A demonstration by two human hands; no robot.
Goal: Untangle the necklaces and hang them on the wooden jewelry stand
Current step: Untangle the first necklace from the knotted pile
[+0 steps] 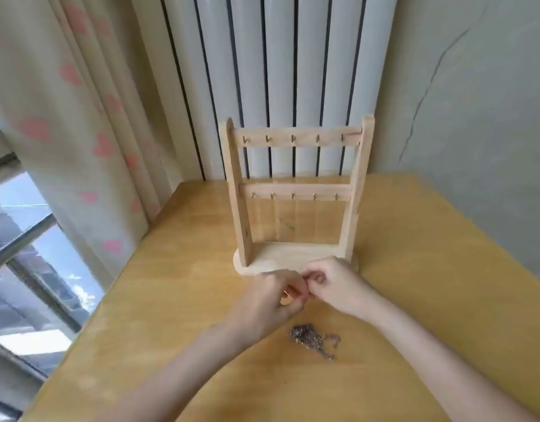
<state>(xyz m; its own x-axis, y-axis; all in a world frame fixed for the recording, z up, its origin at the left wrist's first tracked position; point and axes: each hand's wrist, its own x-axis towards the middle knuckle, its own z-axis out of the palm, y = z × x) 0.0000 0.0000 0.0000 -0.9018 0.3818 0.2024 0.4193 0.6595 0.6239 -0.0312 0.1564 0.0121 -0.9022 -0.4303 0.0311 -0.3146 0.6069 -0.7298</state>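
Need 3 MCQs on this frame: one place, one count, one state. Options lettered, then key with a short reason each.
1. Where is the tangled chain pile?
A. On the table, nearer the person than the hands
B. On the stand's base
C. On a top hook

2. How many hooks on the upper bar of the wooden stand?
A. Two
B. Five
C. Nine

3. State of the stand's hooks?
A. All full
B. Half full
C. Nothing visibly hanging

Key: 1 A, the pile lies on the table below the left hand and right hand. 2 B, five show. 3 C, both rows look bare.
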